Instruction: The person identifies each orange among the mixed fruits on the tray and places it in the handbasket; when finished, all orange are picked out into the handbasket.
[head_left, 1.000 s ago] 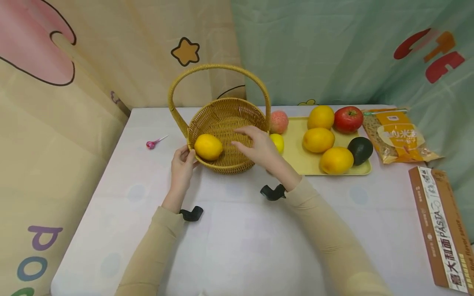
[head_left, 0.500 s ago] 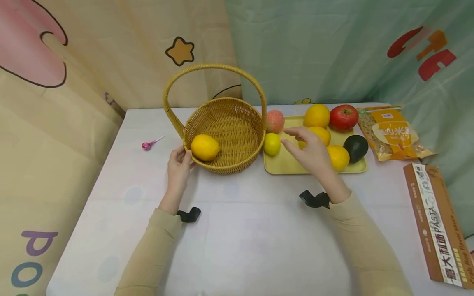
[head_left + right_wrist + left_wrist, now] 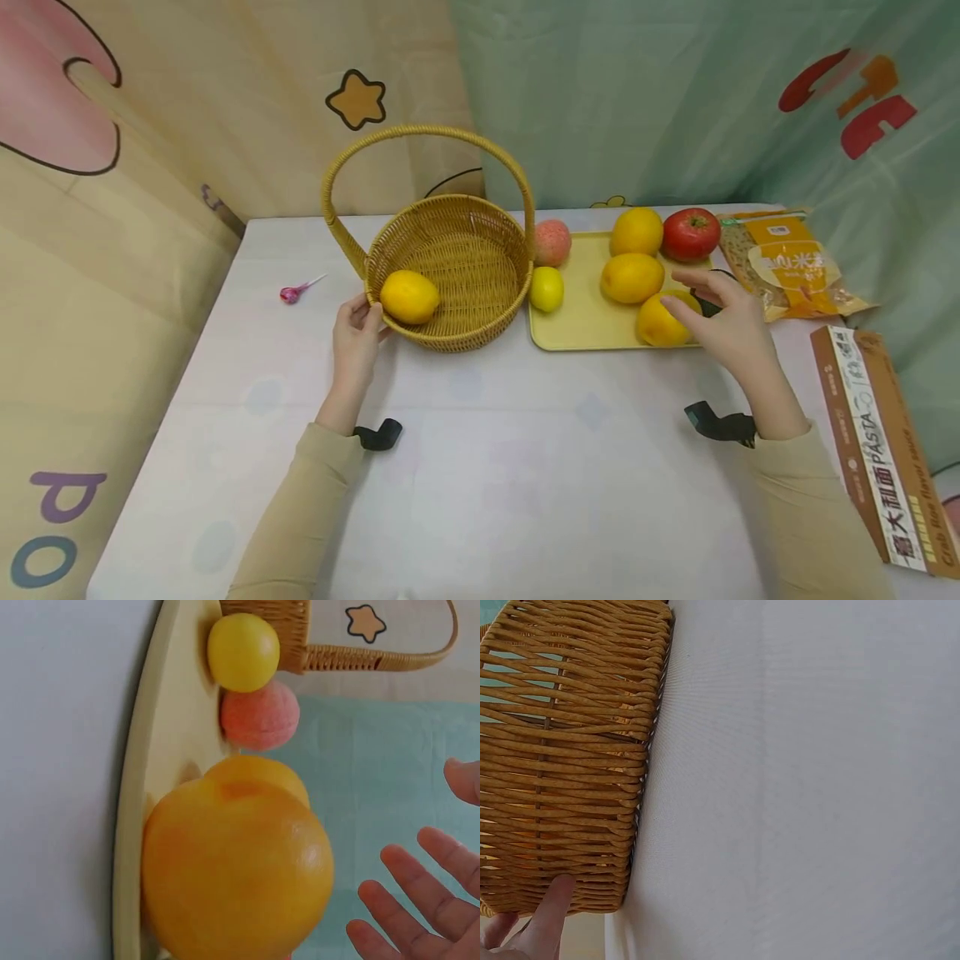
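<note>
My left hand [image 3: 355, 343] grips the near-left rim of the wicker basket [image 3: 480, 283], thumb at the rim; in the left wrist view its fingertip touches the basket's woven side [image 3: 562, 787]. One yellow fruit [image 3: 409, 297] lies inside the basket. Over the right end of the yellow tray [image 3: 581, 325], my right hand [image 3: 731, 325] holds nothing, its fingers spread beside a yellow fruit [image 3: 666, 319] and partly hiding a dark green fruit [image 3: 707, 305]. That view from the right wrist shows the hand [image 3: 431, 900] apart from the large yellow fruit [image 3: 240, 870].
Also at the tray are a peach [image 3: 552, 242], a small yellow fruit [image 3: 547, 288], two more yellow fruits [image 3: 632, 277] and a red fruit [image 3: 691, 234]. A grain bag [image 3: 795, 262] and pasta box [image 3: 877, 442] lie right, a lollipop [image 3: 290, 294] left.
My right hand has moved from over the basket rightward across the tray to its right end, still empty. My left hand has kept its hold on the basket rim.
</note>
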`<state>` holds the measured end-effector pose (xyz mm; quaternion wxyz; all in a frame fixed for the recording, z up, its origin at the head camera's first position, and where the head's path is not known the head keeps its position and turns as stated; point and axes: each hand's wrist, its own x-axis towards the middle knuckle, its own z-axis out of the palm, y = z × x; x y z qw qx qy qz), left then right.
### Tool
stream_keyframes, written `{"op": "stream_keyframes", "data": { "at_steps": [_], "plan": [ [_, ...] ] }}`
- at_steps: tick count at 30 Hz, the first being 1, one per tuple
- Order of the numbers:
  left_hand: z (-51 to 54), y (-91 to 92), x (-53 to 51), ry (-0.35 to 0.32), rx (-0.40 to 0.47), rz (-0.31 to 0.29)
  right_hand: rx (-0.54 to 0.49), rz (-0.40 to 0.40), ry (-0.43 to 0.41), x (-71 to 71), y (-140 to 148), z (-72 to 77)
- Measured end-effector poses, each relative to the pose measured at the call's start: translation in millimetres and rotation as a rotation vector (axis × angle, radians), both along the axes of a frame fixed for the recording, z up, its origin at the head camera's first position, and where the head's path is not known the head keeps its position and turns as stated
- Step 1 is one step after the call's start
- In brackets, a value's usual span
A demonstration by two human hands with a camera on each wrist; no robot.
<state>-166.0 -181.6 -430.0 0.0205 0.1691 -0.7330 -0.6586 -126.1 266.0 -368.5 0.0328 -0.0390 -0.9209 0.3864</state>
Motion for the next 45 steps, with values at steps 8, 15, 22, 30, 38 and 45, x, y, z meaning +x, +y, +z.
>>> {"op": "stream_keyframes", "data": {
  "at_steps": [8, 15, 22, 30, 38, 45],
  "plan": [
    [2.0, -0.1, 0.9, 0.023, 0.003, -0.014, 0.066, -0.009, -0.098, 7.0, 18, -9.7],
    [3.3, 0.7, 2.6, 0.011, 0.002, -0.013, 0.071, -0.006, -0.112, 8.4, 23, -14.1],
    [1.7, 0.2, 2.2, 0.016, 0.008, -0.012, 0.097, 0.036, -0.124, 6.5, 25, -19.3],
    [0.2, -0.5, 1.6, 0.021, 0.012, -0.014, 0.14, 0.108, -0.119, 2.5, 24, -27.3],
    [-0.2, -0.4, 1.3, 0.019, 0.005, -0.012, 0.169, 0.17, -0.135, -3.1, 22, -34.9],
    [0.7, -0.6, 2.8, 0.011, -0.004, -0.02, 0.196, 0.206, -0.117, -3.6, 23, -39.8]
  ]
}}
